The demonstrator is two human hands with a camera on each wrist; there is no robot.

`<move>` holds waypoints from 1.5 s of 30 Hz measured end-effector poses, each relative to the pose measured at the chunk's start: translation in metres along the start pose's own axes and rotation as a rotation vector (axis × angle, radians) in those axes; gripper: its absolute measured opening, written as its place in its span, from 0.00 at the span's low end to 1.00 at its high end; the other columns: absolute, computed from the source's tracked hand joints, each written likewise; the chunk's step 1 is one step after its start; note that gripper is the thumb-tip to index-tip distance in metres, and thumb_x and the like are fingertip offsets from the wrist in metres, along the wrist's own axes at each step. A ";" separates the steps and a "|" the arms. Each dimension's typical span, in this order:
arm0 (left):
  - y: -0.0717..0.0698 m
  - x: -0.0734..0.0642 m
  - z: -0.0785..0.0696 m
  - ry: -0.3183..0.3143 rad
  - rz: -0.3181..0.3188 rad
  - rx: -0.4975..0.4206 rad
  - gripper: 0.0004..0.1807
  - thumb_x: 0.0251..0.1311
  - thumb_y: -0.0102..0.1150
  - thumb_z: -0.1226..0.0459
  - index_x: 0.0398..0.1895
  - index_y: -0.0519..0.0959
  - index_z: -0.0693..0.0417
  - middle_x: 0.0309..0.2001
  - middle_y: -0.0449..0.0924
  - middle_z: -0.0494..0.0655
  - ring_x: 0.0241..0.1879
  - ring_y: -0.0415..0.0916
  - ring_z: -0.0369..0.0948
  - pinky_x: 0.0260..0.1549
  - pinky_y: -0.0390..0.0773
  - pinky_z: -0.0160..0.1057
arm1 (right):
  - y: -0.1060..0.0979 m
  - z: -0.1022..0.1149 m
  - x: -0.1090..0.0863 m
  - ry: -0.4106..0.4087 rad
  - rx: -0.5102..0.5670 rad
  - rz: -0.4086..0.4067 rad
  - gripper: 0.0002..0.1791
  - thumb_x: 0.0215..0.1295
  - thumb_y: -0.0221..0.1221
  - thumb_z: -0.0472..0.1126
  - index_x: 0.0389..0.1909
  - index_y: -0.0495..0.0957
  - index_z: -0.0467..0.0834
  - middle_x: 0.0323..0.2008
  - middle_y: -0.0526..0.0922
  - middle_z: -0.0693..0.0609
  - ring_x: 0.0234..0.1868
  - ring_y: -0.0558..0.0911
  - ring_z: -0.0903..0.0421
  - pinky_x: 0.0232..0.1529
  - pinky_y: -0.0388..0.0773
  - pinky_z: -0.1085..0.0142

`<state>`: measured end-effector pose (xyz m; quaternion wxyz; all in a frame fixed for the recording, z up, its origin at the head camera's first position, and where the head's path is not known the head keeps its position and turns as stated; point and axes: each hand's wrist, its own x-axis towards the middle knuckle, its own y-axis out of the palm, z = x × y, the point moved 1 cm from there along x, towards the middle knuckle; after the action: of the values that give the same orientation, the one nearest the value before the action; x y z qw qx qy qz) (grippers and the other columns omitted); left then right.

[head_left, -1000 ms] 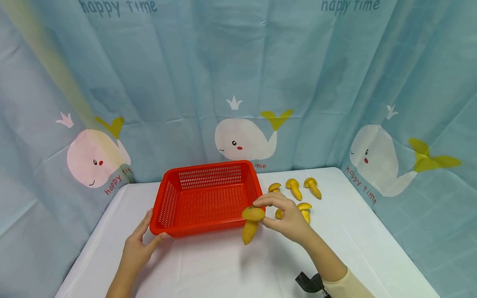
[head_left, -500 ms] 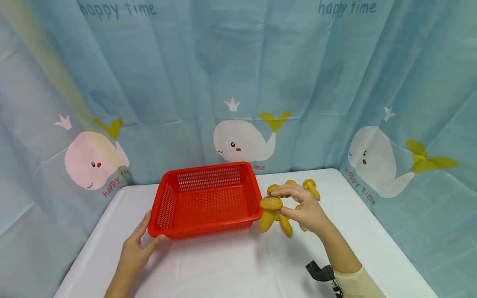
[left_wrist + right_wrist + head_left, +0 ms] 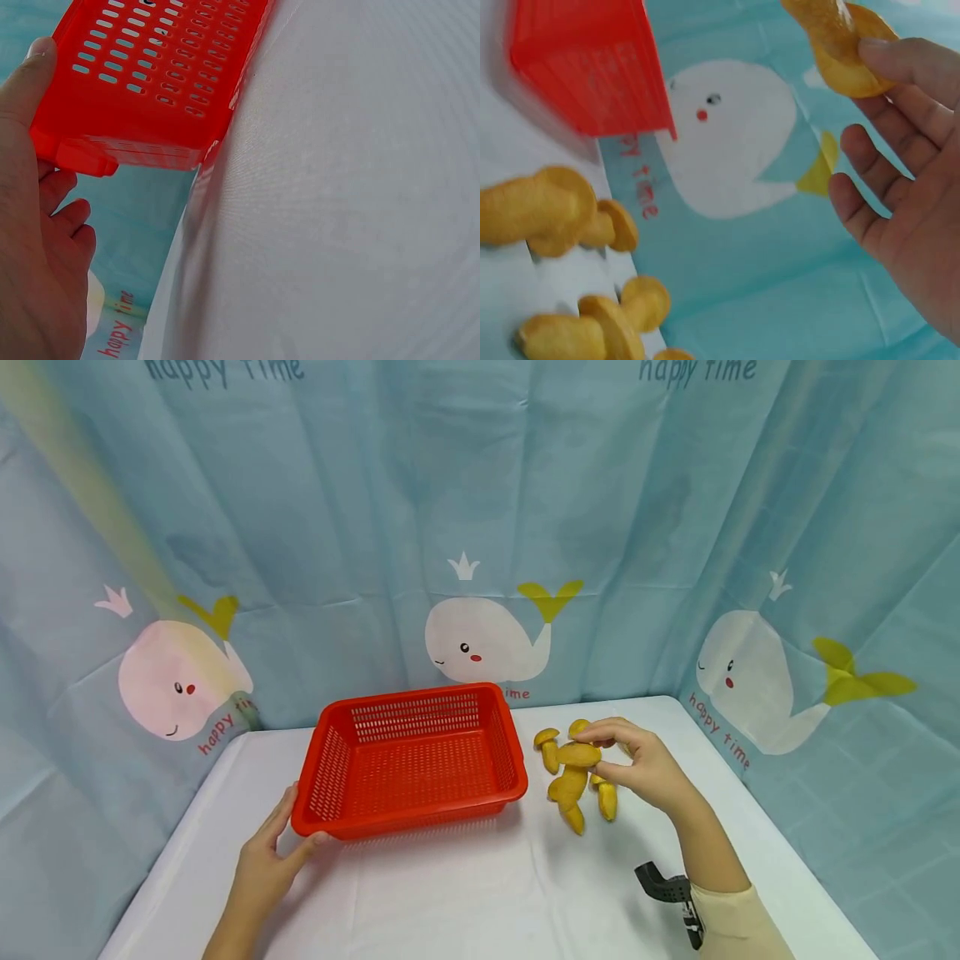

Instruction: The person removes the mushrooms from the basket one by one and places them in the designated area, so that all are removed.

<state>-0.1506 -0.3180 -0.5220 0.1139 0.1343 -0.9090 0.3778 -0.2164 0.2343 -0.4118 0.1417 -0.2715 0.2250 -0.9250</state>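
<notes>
At the left front corner of the red plastic basket (image 3: pixel 408 817), my left hand (image 3: pixel 262 864) grips the rim. The left wrist view shows that hand's thumb against the basket wall (image 3: pixel 127 112) and its fingers curled behind the rim. My right hand (image 3: pixel 648 768) pinches a yellow toy mushroom (image 3: pixel 579 755) by its cap, stem hanging down, above other mushrooms right of the basket. In the right wrist view the held mushroom (image 3: pixel 855 71) sits between thumb and fingers; the remaining fingers are loosely bent. Nothing lies in the basket.
Several similar mushrooms lie on the white table (image 3: pixel 450 893), among them one mushroom (image 3: pixel 548 741) at the back left and one mushroom (image 3: pixel 607 800) at the right. The right hand partly hides others. A blue whale-print curtain (image 3: pixel 600 510) encloses the table's back and sides.
My right hand has moved right and slightly back with the pinched mushroom, from the basket's front right corner to over the other mushrooms. My left hand keeps its grip on the basket.
</notes>
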 end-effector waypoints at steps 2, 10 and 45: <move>0.000 0.000 0.000 -0.002 -0.001 -0.001 0.51 0.60 0.72 0.50 0.80 0.50 0.25 0.79 0.58 0.44 0.76 0.51 0.24 0.56 0.52 0.11 | -0.006 -0.006 -0.001 0.015 0.008 0.012 0.22 0.63 0.65 0.26 0.55 0.84 0.48 0.57 0.82 0.50 0.53 0.76 0.50 0.55 0.73 0.70; 0.001 -0.001 0.000 0.012 -0.006 -0.008 0.51 0.60 0.73 0.51 0.81 0.51 0.26 0.79 0.59 0.46 0.67 0.45 0.07 0.56 0.53 0.11 | -0.027 -0.033 -0.007 0.105 -0.017 0.016 0.18 0.65 0.66 0.31 0.55 0.84 0.48 0.56 0.82 0.49 0.51 0.77 0.58 0.52 0.74 0.72; 0.001 0.001 0.000 0.033 -0.019 -0.010 0.51 0.60 0.74 0.53 0.81 0.52 0.28 0.79 0.60 0.48 0.67 0.46 0.07 0.54 0.53 0.09 | -0.069 -0.115 -0.039 0.526 -0.044 -0.044 0.23 0.71 0.64 0.42 0.65 0.78 0.43 0.58 0.83 0.41 0.52 0.77 0.49 0.51 0.76 0.58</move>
<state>-0.1516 -0.3176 -0.5225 0.1330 0.1363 -0.9075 0.3745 -0.2590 0.3478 -0.4813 0.0521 -0.0297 0.2679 -0.9616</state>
